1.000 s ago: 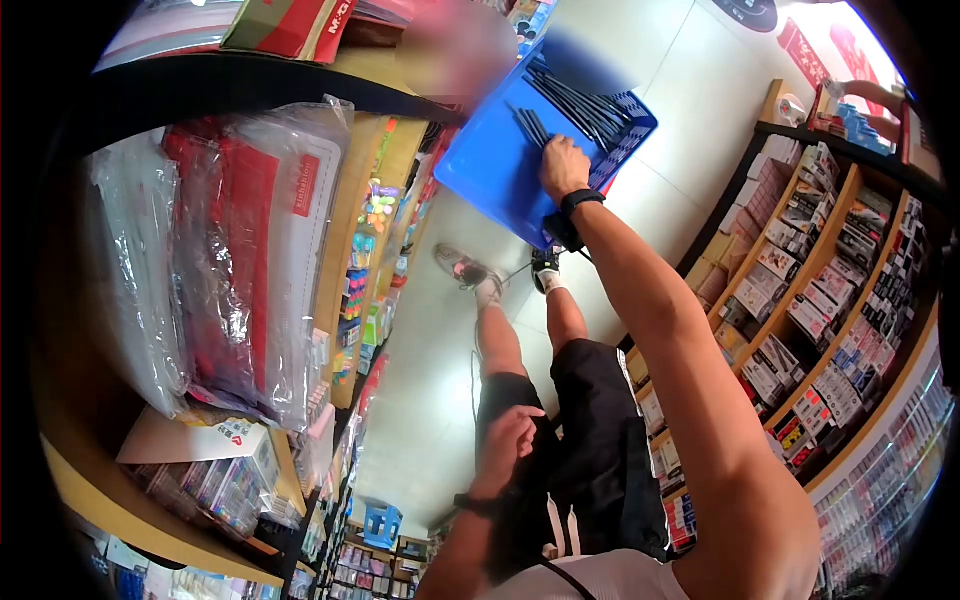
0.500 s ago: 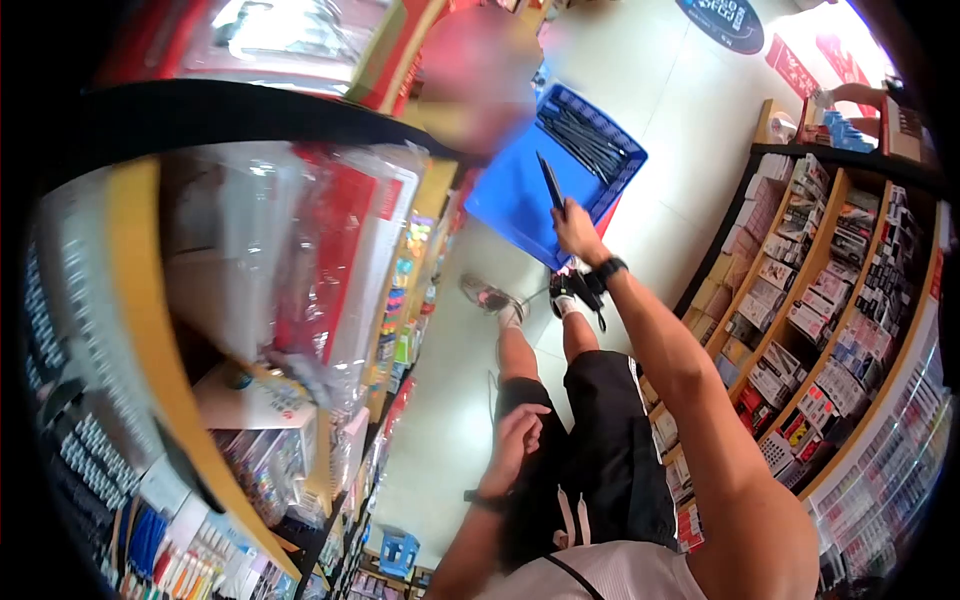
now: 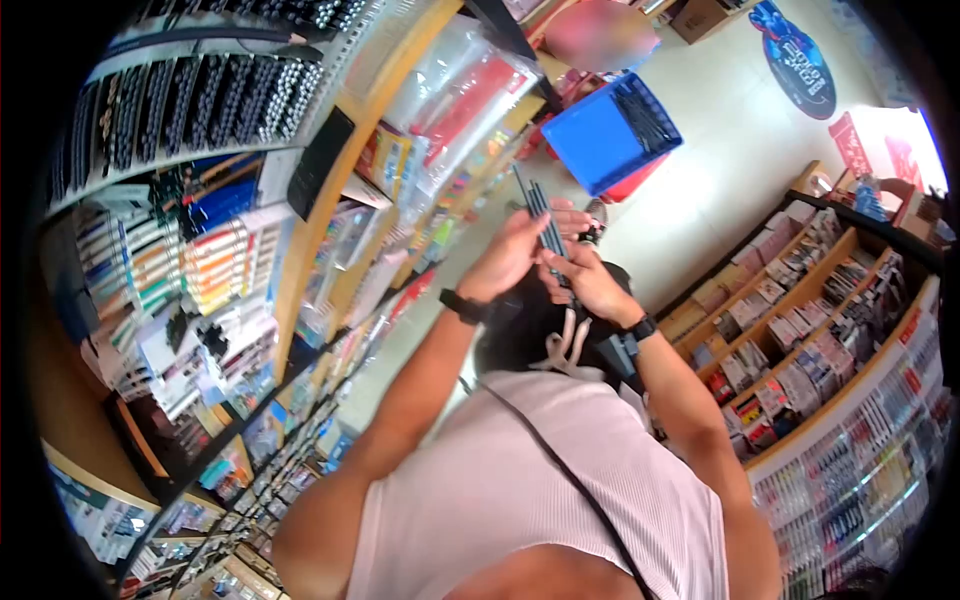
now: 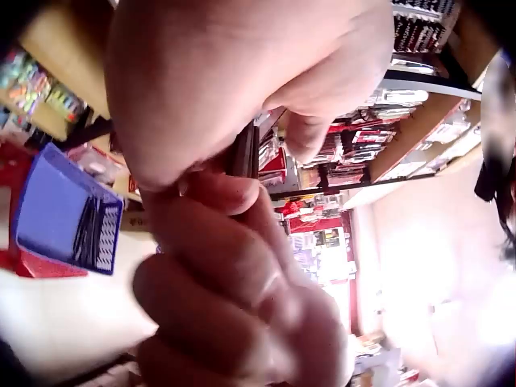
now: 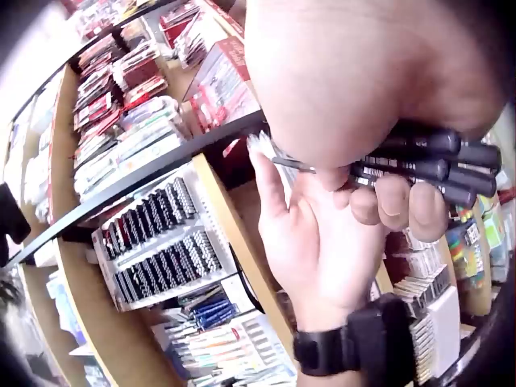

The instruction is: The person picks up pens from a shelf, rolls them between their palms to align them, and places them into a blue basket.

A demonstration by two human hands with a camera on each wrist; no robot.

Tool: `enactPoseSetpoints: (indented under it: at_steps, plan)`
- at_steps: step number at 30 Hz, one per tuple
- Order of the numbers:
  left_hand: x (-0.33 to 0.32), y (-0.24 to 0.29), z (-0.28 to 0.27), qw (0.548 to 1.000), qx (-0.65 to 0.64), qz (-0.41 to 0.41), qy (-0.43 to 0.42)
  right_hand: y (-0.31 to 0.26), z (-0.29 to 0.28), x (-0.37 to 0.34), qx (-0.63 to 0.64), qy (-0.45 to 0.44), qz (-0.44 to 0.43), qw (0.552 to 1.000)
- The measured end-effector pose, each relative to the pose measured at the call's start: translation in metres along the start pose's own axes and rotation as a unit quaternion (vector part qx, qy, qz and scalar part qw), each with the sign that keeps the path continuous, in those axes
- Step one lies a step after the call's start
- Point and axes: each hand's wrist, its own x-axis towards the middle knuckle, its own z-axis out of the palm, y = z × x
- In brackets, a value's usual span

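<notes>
Several thin dark pencil-like sticks [image 3: 545,225] stand in a loose bundle between the two hands in the head view. My right hand [image 3: 590,282] grips their lower part; in the right wrist view its fingers [image 5: 393,197] curl round the sticks' dark ends [image 5: 431,168]. Beside it, my left hand [image 3: 512,252] is held against the bundle with palm and thumb spread, as the left palm [image 5: 326,250] shows in the right wrist view. The right hand [image 4: 234,282] covers most of the sticks in the left wrist view.
A blue basket [image 3: 600,135] with more dark sticks stands beyond the hands, over something red. Shelving with pen racks [image 3: 190,100] rises on the left. On the right is a low shelf unit [image 3: 800,320] of packaged goods. A blurred person is near the basket.
My right hand has moved back from the basket towards the body with the sticks. The left hand has risen from the lap to meet it. The view has shifted, showing more pen racks.
</notes>
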Motion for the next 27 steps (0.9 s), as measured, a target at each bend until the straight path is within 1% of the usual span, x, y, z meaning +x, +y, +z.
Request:
enactPoseSetpoints:
  at_steps: [1,2,3,5,6,7,8,9,10,11,12,13,15,16,17,19,20,21,22,23,24,25,26,27]
  plan:
    - [0.001,0.0,0.011,0.999,-0.037,-0.012,-0.014,0.004,-0.001,-0.009,-0.023,-0.007,-0.017,1.0]
    - [-0.001,-0.003,0.02,0.998,-0.044,-0.045,0.025,0.009,-0.008,-0.015,-0.08,0.007,-0.024,0.996]
    - [0.001,-0.011,0.025,0.998,-0.054,-0.033,0.026,0.001,-0.008,-0.028,-0.12,-0.003,0.001,0.993]
    - [0.003,-0.03,0.027,0.996,-0.015,-0.07,-0.059,-0.012,-0.006,-0.051,-0.279,0.003,-0.026,0.96]
    - [0.0,-0.028,0.039,0.993,-0.006,-0.099,-0.057,-0.013,-0.009,-0.06,-0.273,-0.029,-0.03,0.961]
    - [-0.001,-0.032,0.044,0.99,-0.002,-0.116,-0.08,-0.016,-0.011,-0.069,-0.347,-0.018,-0.025,0.937]
    - [0.0,-0.038,0.043,0.991,0.011,-0.107,-0.083,-0.02,-0.014,-0.075,-0.451,-0.001,0.024,0.892]
    - [0.0,-0.046,0.042,0.991,0.022,-0.1,-0.086,-0.027,-0.012,-0.082,-0.546,0.015,0.075,0.834]
    - [-0.001,-0.045,0.046,0.989,0.014,-0.117,-0.085,-0.015,-0.028,-0.084,-0.497,-0.024,0.056,0.865]
    - [-0.001,-0.048,0.047,0.99,-0.009,-0.113,-0.084,-0.001,-0.048,-0.082,-0.446,-0.064,0.035,0.892]
    - [-0.003,-0.047,0.049,0.987,-0.019,-0.123,-0.1,-0.006,-0.051,-0.084,-0.469,-0.088,-0.007,0.879]
    - [-0.004,-0.046,0.05,0.984,-0.026,-0.131,-0.115,-0.016,-0.056,-0.088,-0.475,-0.091,-0.001,0.876]
    - [-0.01,-0.049,0.055,0.985,-0.015,-0.123,-0.118,-0.044,-0.061,-0.094,-0.415,-0.086,0.033,0.905]
    - [-0.015,-0.05,0.055,0.984,0.001,-0.125,-0.124,-0.056,-0.054,-0.095,-0.387,-0.119,-0.044,0.913]
    - [-0.018,-0.053,0.053,0.986,-0.002,-0.119,-0.118,-0.069,-0.046,-0.1,-0.362,-0.11,-0.062,0.923]
    - [-0.021,-0.054,0.053,0.984,0.063,-0.089,-0.138,-0.07,-0.051,-0.088,-0.427,-0.129,-0.121,0.887]
    - [-0.027,-0.056,0.054,0.988,0.065,-0.098,-0.103,-0.07,-0.052,-0.083,-0.433,-0.136,-0.117,0.884]
    - [-0.031,-0.059,0.052,0.989,0.06,-0.09,-0.098,-0.07,-0.043,-0.078,-0.317,-0.119,-0.084,0.937]
    - [-0.035,-0.062,0.05,0.988,0.068,-0.082,-0.11,-0.068,-0.036,-0.073,-0.197,-0.099,-0.047,0.974]
    - [-0.04,-0.065,0.048,0.987,0.074,-0.074,-0.121,-0.065,-0.03,-0.064,-0.202,-0.105,-0.039,0.973]
    - [-0.045,-0.066,0.048,0.989,0.075,-0.067,-0.11,-0.063,-0.023,-0.054,-0.288,-0.087,-0.083,0.95]
    - [-0.052,-0.07,0.048,0.991,0.068,-0.059,-0.101,-0.059,-0.015,-0.047,-0.371,-0.072,-0.128,0.917]
    - [-0.058,-0.074,0.048,0.994,0.058,-0.047,-0.085,-0.057,-0.007,-0.046,-0.355,-0.071,-0.094,0.927]
    - [-0.065,-0.078,0.047,0.996,0.047,-0.036,-0.068,-0.056,-0.001,-0.045,-0.362,-0.082,-0.085,0.925]
